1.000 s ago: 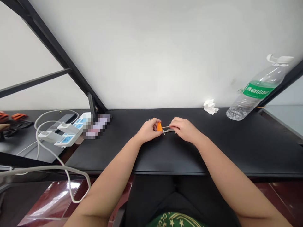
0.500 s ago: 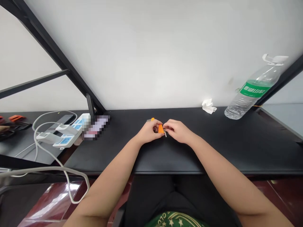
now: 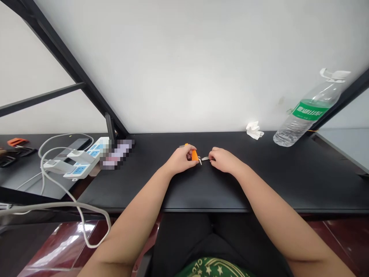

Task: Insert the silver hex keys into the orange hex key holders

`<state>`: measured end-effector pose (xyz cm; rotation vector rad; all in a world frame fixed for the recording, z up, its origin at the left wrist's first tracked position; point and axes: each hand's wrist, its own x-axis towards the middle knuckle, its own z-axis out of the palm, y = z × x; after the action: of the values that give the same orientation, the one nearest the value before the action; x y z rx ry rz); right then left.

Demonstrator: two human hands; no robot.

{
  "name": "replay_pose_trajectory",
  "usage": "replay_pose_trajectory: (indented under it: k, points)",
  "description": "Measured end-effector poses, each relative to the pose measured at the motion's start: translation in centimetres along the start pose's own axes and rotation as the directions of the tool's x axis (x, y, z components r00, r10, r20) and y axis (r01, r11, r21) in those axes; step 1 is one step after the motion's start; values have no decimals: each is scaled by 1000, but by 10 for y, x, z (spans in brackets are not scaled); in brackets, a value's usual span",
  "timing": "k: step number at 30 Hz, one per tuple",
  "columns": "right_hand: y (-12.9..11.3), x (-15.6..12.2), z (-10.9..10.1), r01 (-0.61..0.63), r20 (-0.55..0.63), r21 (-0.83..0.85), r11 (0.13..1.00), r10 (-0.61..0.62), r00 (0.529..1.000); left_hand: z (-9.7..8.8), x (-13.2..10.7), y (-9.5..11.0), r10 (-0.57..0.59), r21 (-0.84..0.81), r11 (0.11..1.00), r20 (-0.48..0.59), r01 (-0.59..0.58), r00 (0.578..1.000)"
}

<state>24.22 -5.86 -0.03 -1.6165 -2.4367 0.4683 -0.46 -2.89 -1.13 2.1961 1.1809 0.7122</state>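
My left hand [image 3: 181, 159] is closed around a small orange object [image 3: 195, 155] of a kind I cannot make out. A black-and-white striped bit shows at its far end, behind the fingers. A short bent metal piece [image 3: 200, 160] sticks out at its right end. My right hand [image 3: 223, 159] pinches the outer end of a thin, flat silver metal piece [image 3: 205, 158], which points left toward the bent piece; whether the two touch cannot be told. Both hands rest low over the black table [image 3: 207, 192].
A large clear bottle [image 3: 301, 119] with a green label stands at the right, near a crumpled tissue [image 3: 254, 130]. To the left lie a white power strip [image 3: 83, 165] with plugs, looping white cables [image 3: 83, 206] and a blurred-out flat item [image 3: 117, 154]. Black frame bars [image 3: 62, 50] rise there.
My right hand has moved a little to the right, away from my left hand. More of the silver piece now shows between them. My left hand has barely moved.
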Motion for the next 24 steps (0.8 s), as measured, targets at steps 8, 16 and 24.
replay_pose_trajectory:
  k: [8, 16, 24]
  points:
    - [-5, 0, 0, -33, -20, -48, 998, 32, 999, 1, 0, -1, 11, 30, 999, 12, -11, 1000]
    - [-8, -3, -4, -54, -51, -26, 998, 53, 997, 3, 2, -4, 17, 25, 1000, 14, -17, 1000]
    - [0, 2, -2, 220, -284, 220, 950, -153, 946, 1, 1, -1, 1, -14, 1000, 10, 0, 1000]
